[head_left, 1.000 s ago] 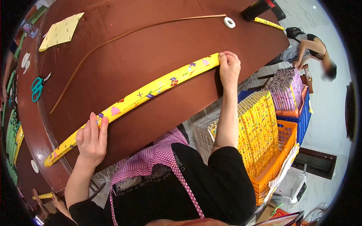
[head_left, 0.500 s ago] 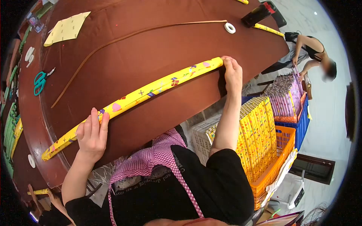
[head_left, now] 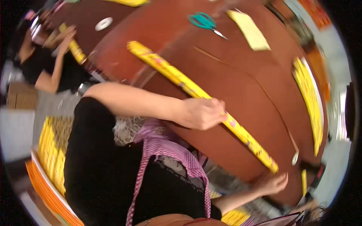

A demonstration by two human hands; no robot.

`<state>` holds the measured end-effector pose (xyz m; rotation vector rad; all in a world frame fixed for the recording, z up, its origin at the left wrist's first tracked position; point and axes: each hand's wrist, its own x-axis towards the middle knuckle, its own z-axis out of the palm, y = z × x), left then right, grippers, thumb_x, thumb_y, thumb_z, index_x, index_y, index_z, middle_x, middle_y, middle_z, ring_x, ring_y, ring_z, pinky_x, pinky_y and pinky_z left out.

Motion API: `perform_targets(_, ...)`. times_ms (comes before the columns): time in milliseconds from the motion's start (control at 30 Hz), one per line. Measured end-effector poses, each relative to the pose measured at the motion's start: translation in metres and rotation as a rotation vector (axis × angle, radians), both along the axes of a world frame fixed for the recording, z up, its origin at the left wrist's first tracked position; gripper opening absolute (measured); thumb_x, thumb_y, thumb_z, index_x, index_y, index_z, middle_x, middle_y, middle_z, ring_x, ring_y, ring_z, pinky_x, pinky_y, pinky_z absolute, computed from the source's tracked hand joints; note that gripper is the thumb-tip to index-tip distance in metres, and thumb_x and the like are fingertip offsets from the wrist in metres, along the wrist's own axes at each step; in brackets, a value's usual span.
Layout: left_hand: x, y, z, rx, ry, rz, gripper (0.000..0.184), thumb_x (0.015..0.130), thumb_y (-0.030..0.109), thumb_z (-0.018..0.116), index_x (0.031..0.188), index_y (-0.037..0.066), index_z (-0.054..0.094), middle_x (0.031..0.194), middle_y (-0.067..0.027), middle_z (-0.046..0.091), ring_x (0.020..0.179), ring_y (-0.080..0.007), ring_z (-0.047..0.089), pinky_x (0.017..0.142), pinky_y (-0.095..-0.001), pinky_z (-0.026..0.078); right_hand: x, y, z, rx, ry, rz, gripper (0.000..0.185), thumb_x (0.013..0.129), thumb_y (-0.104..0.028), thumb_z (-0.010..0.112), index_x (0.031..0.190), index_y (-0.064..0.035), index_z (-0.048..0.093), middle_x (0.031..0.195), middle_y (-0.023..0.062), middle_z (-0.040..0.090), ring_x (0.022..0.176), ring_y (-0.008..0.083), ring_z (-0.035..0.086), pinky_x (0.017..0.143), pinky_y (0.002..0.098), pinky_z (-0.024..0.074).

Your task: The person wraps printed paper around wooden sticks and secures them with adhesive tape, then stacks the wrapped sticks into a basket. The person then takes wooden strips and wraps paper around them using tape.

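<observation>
A long yellow wrapping paper roll (head_left: 177, 75) with small coloured prints lies slantwise above the brown table (head_left: 241, 90). My left hand (head_left: 203, 113) is closed around it, past its middle toward the lower right end. Close to that lower end is my right hand (head_left: 273, 183), its fingers bent and blurred. I cannot tell whether it touches the roll. A thin brown strip (head_left: 260, 84) curves across the table beyond the roll, ending near a white tape ring (head_left: 295, 158).
Teal scissors (head_left: 203, 20) and a pale yellow sheet (head_left: 249, 31) lie at the far side. Several yellow rolls (head_left: 309, 105) are piled at the right edge. At the left, a co-worker (head_left: 47, 69) handles another yellow roll. Yellow rolls (head_left: 51, 147) stand beside me.
The view has swung left, bringing the co-worker into sight. My left hand has shifted along the roll from near its left end toward the right end. My right hand has come below the roll's end.
</observation>
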<state>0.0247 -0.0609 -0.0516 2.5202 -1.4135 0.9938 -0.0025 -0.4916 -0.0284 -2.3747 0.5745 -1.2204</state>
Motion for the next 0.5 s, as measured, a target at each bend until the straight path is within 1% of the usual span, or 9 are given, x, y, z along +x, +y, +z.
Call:
perform_targets(33,0.002,-0.003,0.005,0.039,-0.054,0.034,0.042,0.077,0.020,0.056,0.109,-0.004,0.065,0.096,-0.0168,0.064,0.094,-0.0257,0.061,0.087,-0.0340,0.043,0.007,-0.004,0.006,-0.144,-0.024,0.112,0.033,0.097,-0.019,0.053,0.121,0.0029,0.061,0.126,0.0189,0.059,0.111,0.0286,0.057,0.098,0.0378,0.0439)
perform_targets(67,0.001,-0.001,0.005,0.046,-0.057,0.098,0.042,0.077,0.020,0.056,0.109,-0.004,0.065,0.096,-0.0168,0.064,0.094,-0.0257,0.061,0.087,-0.0340,0.043,0.013,0.038,0.026,0.052,-0.013,0.252,0.034,0.097,-0.016,0.052,0.124,0.0019,0.059,0.130,0.0171,0.057,0.116,0.0292,0.055,0.099,0.0364,0.0426)
perform_targets(133,0.002,-0.003,0.004,0.033,-0.136,0.055,0.040,0.077,0.020,0.056,0.107,-0.004,0.065,0.095,-0.0164,0.064,0.091,-0.0240,0.061,0.086,-0.0317,0.042,0.023,0.088,0.042,-0.061,0.196,0.652,0.040,0.093,-0.013,0.053,0.131,-0.0001,0.054,0.136,0.0152,0.054,0.125,0.0302,0.049,0.105,0.0398,0.0369)
perform_targets(200,0.003,-0.005,-0.001,0.008,-0.158,0.069,0.039,0.077,0.021,0.056,0.106,-0.003,0.066,0.095,-0.0165,0.065,0.091,-0.0237,0.061,0.086,-0.0313,0.042,0.026,0.139,0.039,-0.654,0.441,0.835,0.053,0.089,-0.015,0.059,0.138,-0.0014,0.046,0.141,0.0139,0.049,0.134,0.0311,0.041,0.112,0.0461,0.0268)
perform_targets(267,0.001,-0.006,-0.004,-0.018,-0.178,0.073,0.039,0.077,0.022,0.056,0.105,-0.003,0.066,0.094,-0.0166,0.065,0.091,-0.0235,0.061,0.085,-0.0309,0.041,0.022,0.190,0.040,-0.775,0.608,1.013,0.070,0.082,-0.024,0.069,0.142,-0.0015,0.040,0.144,0.0148,0.045,0.139,0.0341,0.032,0.115,0.0555,0.0172)
perform_targets(333,0.001,-0.008,-0.007,-0.036,-0.151,0.069,0.037,0.078,0.022,0.056,0.102,-0.004,0.067,0.092,-0.0173,0.066,0.091,-0.0242,0.062,0.084,-0.0327,0.042,0.025,0.213,0.031,-0.863,0.644,1.085,0.075,0.079,-0.030,0.071,0.140,0.0011,0.040,0.143,0.0156,0.045,0.138,0.0354,0.034,0.114,0.0562,0.0182)
perform_targets(367,0.001,-0.011,-0.011,-0.057,-0.132,0.079,0.034,0.078,0.022,0.057,0.098,-0.004,0.067,0.091,-0.0176,0.066,0.090,-0.0245,0.063,0.083,-0.0337,0.043,0.026,0.216,0.023,-0.810,0.618,1.118,0.068,0.083,-0.025,0.068,0.138,0.0030,0.041,0.140,0.0163,0.047,0.136,0.0356,0.036,0.114,0.0564,0.0185)
perform_targets(467,0.002,-0.012,-0.011,-0.072,-0.127,0.065,0.032,0.078,0.021,0.058,0.096,-0.004,0.067,0.091,-0.0185,0.067,0.088,-0.0240,0.063,0.081,-0.0333,0.044,0.029,0.216,0.010,-0.871,0.520,1.054,0.051,0.088,-0.015,0.060,0.134,0.0031,0.046,0.132,0.0159,0.054,0.133,0.0324,0.041,0.114,0.0567,0.0186)
perform_targets(500,0.003,-0.011,-0.009,-0.105,-0.147,0.059,0.024,0.077,0.020,0.058,0.087,0.000,0.065,0.085,-0.0135,0.065,0.082,-0.0220,0.061,0.077,-0.0327,0.043,0.029,0.218,0.009,-0.878,0.518,1.057,0.051,0.088,-0.015,0.060,0.134,0.0031,0.046,0.132,0.0159,0.054,0.133,0.0324,0.041,0.114,0.0567,0.0186)
